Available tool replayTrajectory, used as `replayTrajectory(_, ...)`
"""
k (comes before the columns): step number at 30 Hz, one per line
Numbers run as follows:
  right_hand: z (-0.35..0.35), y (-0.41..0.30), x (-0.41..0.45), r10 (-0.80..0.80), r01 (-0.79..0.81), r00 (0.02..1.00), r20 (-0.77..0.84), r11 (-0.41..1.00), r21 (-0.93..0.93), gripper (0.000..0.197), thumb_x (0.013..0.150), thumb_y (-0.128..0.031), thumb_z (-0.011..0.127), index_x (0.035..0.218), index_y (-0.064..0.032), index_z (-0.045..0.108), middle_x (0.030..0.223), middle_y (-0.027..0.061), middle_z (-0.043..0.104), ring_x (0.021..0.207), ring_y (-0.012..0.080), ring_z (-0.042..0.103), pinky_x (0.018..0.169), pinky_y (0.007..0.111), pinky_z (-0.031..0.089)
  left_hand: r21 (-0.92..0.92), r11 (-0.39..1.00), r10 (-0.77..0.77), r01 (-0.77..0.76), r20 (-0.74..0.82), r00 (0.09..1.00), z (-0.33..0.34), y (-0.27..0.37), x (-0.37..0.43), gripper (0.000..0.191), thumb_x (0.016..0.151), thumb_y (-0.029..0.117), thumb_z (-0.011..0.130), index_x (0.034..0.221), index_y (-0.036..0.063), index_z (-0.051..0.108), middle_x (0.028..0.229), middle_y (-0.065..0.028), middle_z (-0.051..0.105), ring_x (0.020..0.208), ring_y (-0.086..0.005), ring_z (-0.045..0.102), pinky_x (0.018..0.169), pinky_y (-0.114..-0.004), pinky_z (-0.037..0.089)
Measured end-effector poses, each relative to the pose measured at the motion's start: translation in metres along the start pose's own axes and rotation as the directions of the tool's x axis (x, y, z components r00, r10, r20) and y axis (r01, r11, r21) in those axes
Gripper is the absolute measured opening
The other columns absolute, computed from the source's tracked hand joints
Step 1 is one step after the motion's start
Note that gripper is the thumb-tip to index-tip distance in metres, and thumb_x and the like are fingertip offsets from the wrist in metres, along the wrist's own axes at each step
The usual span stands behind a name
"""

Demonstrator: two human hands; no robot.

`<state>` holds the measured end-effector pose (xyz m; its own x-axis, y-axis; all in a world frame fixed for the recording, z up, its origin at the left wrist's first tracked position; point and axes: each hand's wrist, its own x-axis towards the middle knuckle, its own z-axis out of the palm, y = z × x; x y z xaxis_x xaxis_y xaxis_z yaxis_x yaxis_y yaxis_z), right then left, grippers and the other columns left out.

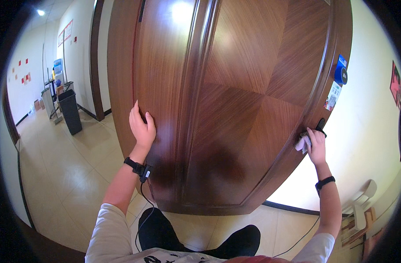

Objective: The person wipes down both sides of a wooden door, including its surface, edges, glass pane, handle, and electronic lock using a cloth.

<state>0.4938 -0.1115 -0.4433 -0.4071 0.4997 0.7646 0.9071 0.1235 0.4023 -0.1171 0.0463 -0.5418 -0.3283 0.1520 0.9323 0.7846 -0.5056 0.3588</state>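
Observation:
A brown wood-grain door (233, 115) with raised moulding stands before me. My left hand (143, 128) lies against its left part, beside a vertical seam, with the thumb apart from the fingers and nothing held. At the right edge, my right hand (316, 146) grips a crumpled whitish cloth (304, 144) close to a black door handle (321, 124). The fingers partly hide both cloth and handle. Above the handle, a printed sticker (333, 95) and a blue tag with a round dark disc (342, 75) are on the door's edge strip.
A dark waste bin (70, 111) stands on the tiled floor (79, 177) at left, with long-handled dustpans (48, 102) and a water dispenser (57, 67) behind. Folding chairs (358, 213) lean at lower right. Cables (143, 220) hang from both wristbands.

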Motion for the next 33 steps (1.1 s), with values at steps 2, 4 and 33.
replayTrajectory(2, 0.008, 0.009, 0.000, -0.041, 0.041, 0.999, -0.026, 0.999, -0.009, 0.050, 0.074, 0.000, 0.062, 0.124, -0.0029, 0.057, 0.108, 0.0162, 0.058, 0.103, 0.0384, 0.054, 0.093, 0.048, 0.043, 0.015, 1.000, 0.018, -0.017, -0.020, 1.000, 0.001, -0.001, 0.000, 0.046, 0.097, 0.014, 0.048, 0.139, -0.0052, 0.044, 0.130, -0.0274, 0.053, 0.120, -0.0436, 0.051, 0.104, -0.048, 0.039)
replayTrajectory(4, 0.007, 0.017, 0.002, -0.080, 0.080, 0.997, 0.006, 0.997, -0.002, 0.051, 0.074, 0.000, 0.062, 0.124, -0.0029, 0.056, 0.106, 0.0168, 0.058, 0.102, 0.0388, 0.054, 0.093, 0.048, 0.043, 0.016, 0.999, 0.038, -0.037, -0.037, 0.999, 0.002, -0.002, 0.003, 0.048, 0.094, 0.013, 0.051, 0.138, -0.0054, 0.045, 0.125, -0.0270, 0.055, 0.115, -0.0437, 0.053, 0.101, -0.048, 0.040)
replayTrajectory(33, 0.039, -0.010, 0.003, 0.199, -0.171, 0.959, -0.202, 0.974, 0.145, 0.012, 0.079, -0.012, 0.057, 0.080, -0.0008, 0.056, 0.078, 0.0164, 0.051, 0.079, 0.0375, 0.050, 0.076, 0.044, 0.038, 0.055, 0.997, 0.043, -0.047, 0.074, 0.996, 0.008, -0.016, -0.007, 0.049, 0.102, 0.016, 0.043, 0.145, -0.0058, 0.035, 0.140, -0.0247, 0.043, 0.128, -0.0393, 0.042, 0.110, -0.045, 0.031)
